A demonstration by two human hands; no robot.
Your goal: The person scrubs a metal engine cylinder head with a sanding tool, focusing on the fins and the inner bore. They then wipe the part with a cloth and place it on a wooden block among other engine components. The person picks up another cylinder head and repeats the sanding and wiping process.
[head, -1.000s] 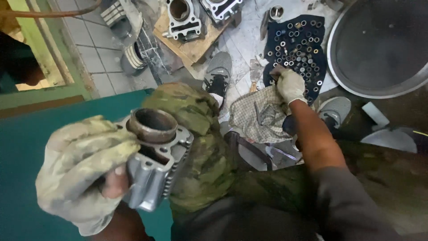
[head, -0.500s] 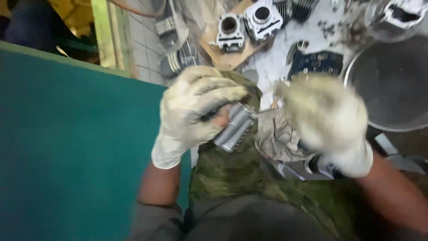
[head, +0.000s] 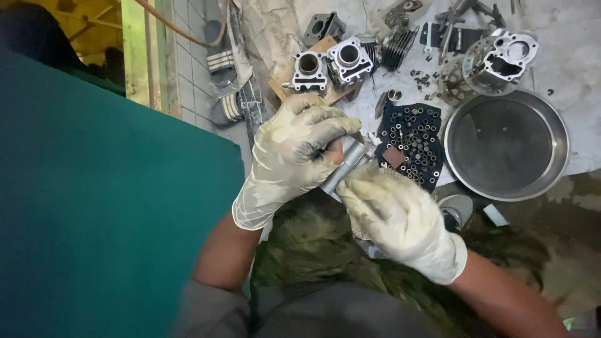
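Gripping the grey metal engine cylinder (head: 346, 164) above the lap, the gloved left hand (head: 294, 156) is wrapped tight round its upper side, while the right hand (head: 400, 219) is pressed to its lower end with a crumpled rag (head: 366, 228) beneath. A steady hold looks wise here: keep the left clamped and work over the knees, so it cannot drop onto the dark mat of small parts (head: 410, 144) or steel basin (head: 507, 145).
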